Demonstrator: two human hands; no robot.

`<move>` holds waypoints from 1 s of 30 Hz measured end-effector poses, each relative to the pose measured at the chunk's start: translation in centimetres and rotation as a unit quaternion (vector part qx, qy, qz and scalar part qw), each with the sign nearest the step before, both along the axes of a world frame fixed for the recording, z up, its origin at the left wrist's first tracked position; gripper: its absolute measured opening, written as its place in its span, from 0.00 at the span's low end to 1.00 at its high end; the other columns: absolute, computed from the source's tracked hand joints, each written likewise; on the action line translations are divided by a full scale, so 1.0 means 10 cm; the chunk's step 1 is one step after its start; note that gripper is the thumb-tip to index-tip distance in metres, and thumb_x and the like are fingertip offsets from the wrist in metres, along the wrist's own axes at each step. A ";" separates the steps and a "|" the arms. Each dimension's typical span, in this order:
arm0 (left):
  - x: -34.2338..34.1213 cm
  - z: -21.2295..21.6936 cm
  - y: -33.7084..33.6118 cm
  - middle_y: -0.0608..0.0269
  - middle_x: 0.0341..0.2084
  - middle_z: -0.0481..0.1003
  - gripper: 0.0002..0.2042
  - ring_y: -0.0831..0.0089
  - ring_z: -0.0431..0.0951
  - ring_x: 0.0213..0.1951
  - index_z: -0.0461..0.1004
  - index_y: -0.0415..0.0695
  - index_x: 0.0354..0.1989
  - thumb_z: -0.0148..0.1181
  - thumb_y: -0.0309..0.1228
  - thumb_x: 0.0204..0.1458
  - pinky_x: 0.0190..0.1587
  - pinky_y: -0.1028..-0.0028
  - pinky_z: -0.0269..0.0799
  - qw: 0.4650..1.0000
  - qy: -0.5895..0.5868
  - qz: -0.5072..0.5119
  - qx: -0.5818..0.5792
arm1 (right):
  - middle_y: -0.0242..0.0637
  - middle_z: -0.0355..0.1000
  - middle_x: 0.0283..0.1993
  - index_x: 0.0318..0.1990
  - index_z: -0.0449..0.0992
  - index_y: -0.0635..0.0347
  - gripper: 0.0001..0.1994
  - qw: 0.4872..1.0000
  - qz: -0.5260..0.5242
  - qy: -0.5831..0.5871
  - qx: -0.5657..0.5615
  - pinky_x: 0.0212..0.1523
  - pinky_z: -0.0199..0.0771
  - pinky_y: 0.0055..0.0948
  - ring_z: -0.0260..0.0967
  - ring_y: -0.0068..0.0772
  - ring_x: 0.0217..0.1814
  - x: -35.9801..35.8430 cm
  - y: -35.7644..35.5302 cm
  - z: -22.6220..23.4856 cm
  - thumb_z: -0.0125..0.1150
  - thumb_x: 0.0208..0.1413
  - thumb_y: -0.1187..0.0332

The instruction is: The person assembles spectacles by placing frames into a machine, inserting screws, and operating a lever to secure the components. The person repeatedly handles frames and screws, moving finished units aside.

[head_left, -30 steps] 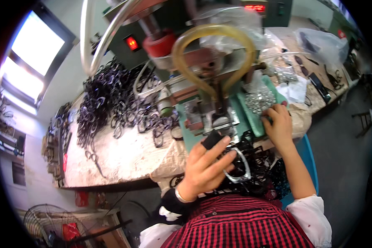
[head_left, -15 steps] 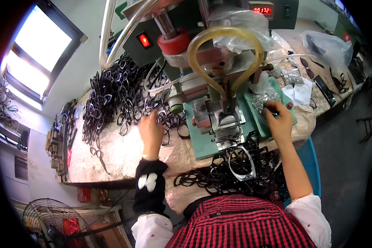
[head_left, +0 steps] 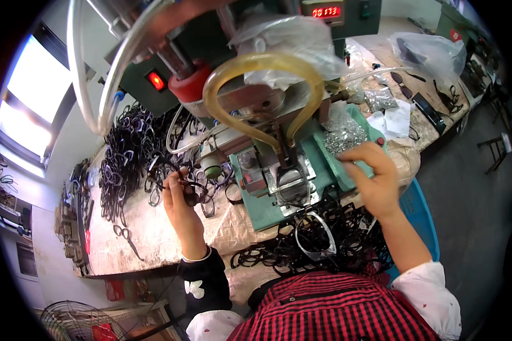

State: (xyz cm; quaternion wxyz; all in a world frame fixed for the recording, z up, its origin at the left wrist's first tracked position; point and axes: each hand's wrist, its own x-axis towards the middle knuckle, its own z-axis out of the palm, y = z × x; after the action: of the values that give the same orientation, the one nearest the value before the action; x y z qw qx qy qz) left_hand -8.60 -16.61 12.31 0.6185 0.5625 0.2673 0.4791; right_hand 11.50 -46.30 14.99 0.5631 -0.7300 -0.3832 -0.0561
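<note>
1. Holding a dark spectacle frame, the left hand is above the pale worktable, at the near side of a heap of dark spectacle frames and left of a green-based bench machine.
2. The held frame's long axis seems to slant from upper left down to lower right, toward the machine; which way its front faces is unclear.
3. It looks black or nearly so, slim and curved, partly covered by the fingers and blending into the heap.
4. The left hand reaches up and away from the body, thumb and fingers pinching the frame, above a black cuff with a white patch.
5. The right hand curls leftward over a green tray of small silvery pieces; blur hides whether its fingertips grip anything.
6. Between the hands, a pale spectacle frame lies tilted on dark ones.
</note>
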 end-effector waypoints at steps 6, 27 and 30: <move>0.12 -0.34 -0.16 0.64 0.40 0.77 0.09 0.78 0.77 0.38 0.74 0.39 0.49 0.53 0.31 0.68 0.41 0.76 0.75 0.998 0.003 -0.023 0.056 | 0.39 0.75 0.38 0.55 0.71 0.67 0.23 0.984 0.037 0.109 0.136 0.50 0.71 0.27 0.73 0.29 0.42 -0.16 0.71 -0.01 0.65 0.49 0.79; 0.18 0.75 -0.83 0.48 0.43 0.73 0.07 0.60 0.78 0.44 0.71 0.36 0.46 0.53 0.23 0.63 0.42 0.62 0.84 0.893 -0.107 -0.073 0.432 | 0.37 0.73 0.44 0.63 0.62 0.67 0.29 0.942 0.125 0.234 0.204 0.55 0.67 0.25 0.71 0.25 0.49 -0.40 0.80 0.11 0.64 0.53 0.79; 0.19 0.54 -0.82 0.49 0.43 0.74 0.06 0.61 0.78 0.45 0.71 0.36 0.46 0.52 0.22 0.63 0.43 0.62 0.83 0.912 -0.075 -0.028 0.403 | 0.37 0.72 0.46 0.62 0.62 0.67 0.29 0.931 0.141 0.232 0.244 0.56 0.66 0.25 0.70 0.24 0.50 -0.43 0.84 0.04 0.65 0.53 0.80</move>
State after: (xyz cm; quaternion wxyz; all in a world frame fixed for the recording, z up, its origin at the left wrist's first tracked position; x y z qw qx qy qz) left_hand -6.73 -24.77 17.70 0.3711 0.7335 -0.0112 0.5693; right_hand 7.22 -37.90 15.41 0.7990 -0.5018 -0.3148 0.1032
